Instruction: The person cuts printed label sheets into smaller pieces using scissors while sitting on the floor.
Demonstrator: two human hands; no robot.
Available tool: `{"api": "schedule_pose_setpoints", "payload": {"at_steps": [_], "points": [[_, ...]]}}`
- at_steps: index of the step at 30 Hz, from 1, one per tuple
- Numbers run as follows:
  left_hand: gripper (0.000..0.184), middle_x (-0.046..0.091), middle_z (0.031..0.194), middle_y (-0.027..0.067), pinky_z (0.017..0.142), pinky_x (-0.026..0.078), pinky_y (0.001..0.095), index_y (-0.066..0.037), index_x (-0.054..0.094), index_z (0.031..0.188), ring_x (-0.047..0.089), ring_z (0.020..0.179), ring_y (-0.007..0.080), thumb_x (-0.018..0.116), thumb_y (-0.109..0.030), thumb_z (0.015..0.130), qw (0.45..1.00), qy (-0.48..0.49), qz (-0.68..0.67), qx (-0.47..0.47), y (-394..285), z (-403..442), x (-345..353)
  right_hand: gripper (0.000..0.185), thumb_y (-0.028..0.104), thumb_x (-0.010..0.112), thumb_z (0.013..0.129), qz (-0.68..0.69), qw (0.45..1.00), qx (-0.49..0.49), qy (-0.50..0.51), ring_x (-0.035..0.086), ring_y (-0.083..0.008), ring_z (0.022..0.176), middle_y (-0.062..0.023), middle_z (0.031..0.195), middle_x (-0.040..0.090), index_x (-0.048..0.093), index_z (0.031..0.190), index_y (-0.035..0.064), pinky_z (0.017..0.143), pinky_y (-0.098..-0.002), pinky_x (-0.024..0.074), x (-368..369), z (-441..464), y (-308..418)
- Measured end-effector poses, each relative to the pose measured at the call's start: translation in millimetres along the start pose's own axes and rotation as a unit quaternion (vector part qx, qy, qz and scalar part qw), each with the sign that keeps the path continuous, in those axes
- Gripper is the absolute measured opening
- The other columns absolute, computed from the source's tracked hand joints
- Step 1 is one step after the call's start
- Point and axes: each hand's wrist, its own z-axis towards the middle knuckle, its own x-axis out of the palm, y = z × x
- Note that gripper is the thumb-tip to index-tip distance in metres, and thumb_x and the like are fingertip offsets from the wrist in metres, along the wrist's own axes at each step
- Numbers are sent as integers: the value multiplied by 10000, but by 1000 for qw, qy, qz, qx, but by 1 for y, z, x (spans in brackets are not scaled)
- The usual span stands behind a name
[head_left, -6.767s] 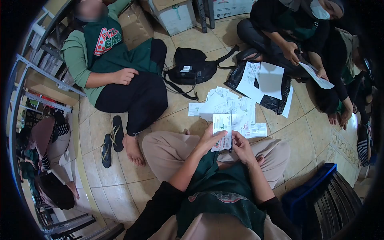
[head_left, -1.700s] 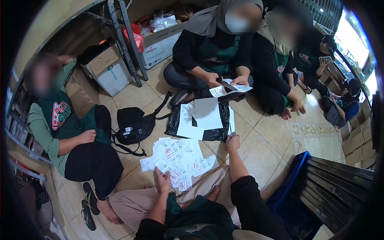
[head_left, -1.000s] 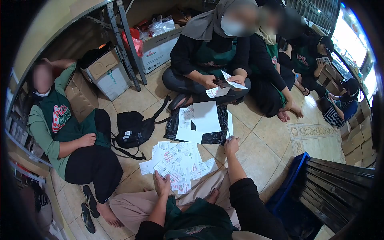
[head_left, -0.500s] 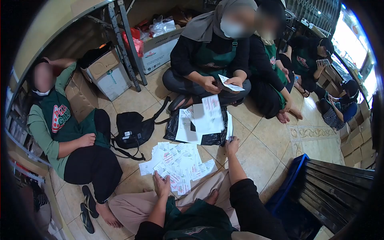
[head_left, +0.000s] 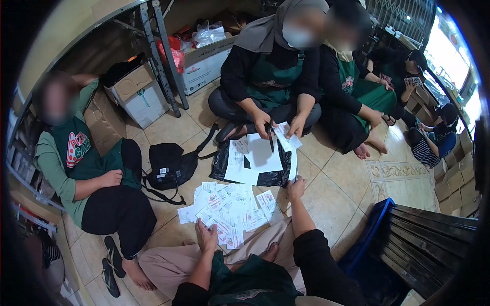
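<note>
My left hand rests at the near edge of a pile of printed paper slips, its fingers apart and nothing gripped. Further right, my right hand has its fingers closed at the lower end of a narrow white paper strip. Beside that strip, white sheets lie on a black plastic bag. One slip sits at the right side of the pile. Across from me a co-worker holds black-bladed scissors and a printed slip above the sheets.
A black backpack lies left of the pile. A blue crate with dark slats stands at right. Cardboard boxes and a metal table leg are behind. Co-workers sit around; sandals lie at lower left.
A slip blurred over the white sheets before now lies at the pile's right side. The co-worker opposite has lowered another slip, and the scissors show clearly. My hands have barely moved.
</note>
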Motion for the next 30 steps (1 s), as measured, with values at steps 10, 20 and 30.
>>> {"api": "schedule_pose_setpoints", "payload": {"at_steps": [10, 20, 30], "points": [[746, 441, 1179, 146, 774, 494, 330, -7, 227, 1380, 583, 960, 221, 663, -186, 802, 1000, -5, -5, 10, 2, 0, 0, 367, 156, 665, 744, -18, 1000, 0, 4, 580, -384, 916, -188, 1087, 503, 575, 1084, 52, 774, -450, 479, -3, -3, 6], [740, 466, 1169, 123, 760, 492, 344, -31, 234, 1387, 595, 905, 214, 656, -210, 805, 1000, 2, -7, -9, 7, 1, 3, 280, 107, 688, 718, 256, 966, 37, -15, 607, -250, 671, -128, 754, 621, 612, 943, -42, 628, -350, 482, 26, 20, -31], [725, 427, 1202, 138, 783, 490, 336, -4, 247, 1373, 576, 947, 226, 655, -202, 807, 999, -14, 6, 36, 16, 5, 7, 144, 117, 662, 780, 424, 874, 210, 117, 454, -103, 465, -30, 632, 562, 635, 845, -9, 423, -247, 336, 8, 19, -17]]}}
